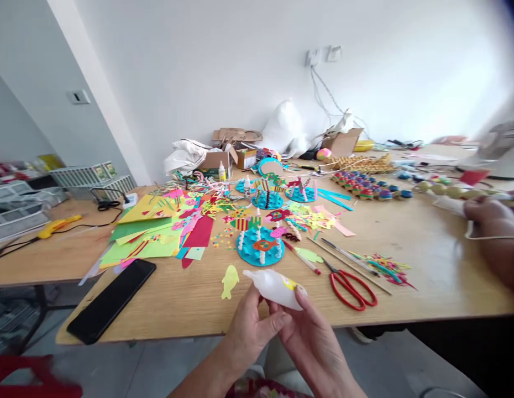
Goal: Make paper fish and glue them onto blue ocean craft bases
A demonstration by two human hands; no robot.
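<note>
A white squeeze glue bottle lies tilted above the table's front edge, its narrow tip pointing left. My left hand is closed around the tip end, and my right hand grips the base end, thumb on top by a yellow label. Just left of the bottle, a pale yellow paper fish rests flat on the wood. Behind it stands a blue round base with white twisted posts and an orange paper fish. Red-handled scissors lie to the right.
A black phone lies at the left front corner by stacked coloured paper. Thin sticks and colourful scraps lie right of centre. Another person's hand holds white cord at far right. Boxes stand along the wall.
</note>
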